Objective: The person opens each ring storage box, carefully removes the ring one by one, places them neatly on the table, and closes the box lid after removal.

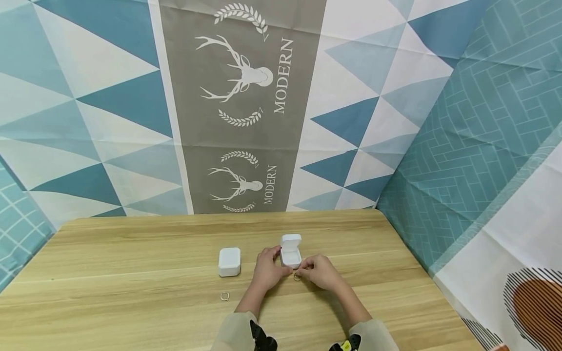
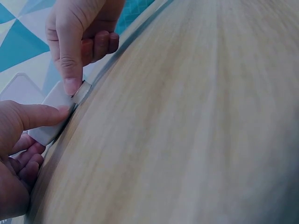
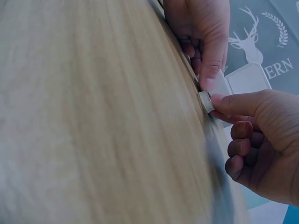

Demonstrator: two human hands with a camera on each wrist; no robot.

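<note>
A small white ring box [image 1: 290, 259] stands on the table with its lid [image 1: 291, 240] raised. My left hand [image 1: 266, 271] grips it from the left, with the thumb [image 2: 44, 115] along the front wall and the other fingers around the far side. Close by the box's front right corner, my right hand [image 1: 323, 273] pinches a ring [image 3: 206, 102] between thumb and forefinger. The ring's wide, pale metal band shows below the fingertips, near the tabletop. In the right wrist view, the remaining fingers of this hand are curled in toward the palm.
To the left on the wooden table [image 1: 131, 273] is a second white box [image 1: 230, 262], its lid down. In front of that box lies another ring [image 1: 221, 296]. Patterned cloth [image 1: 237, 136] hangs behind the table and along its right side.
</note>
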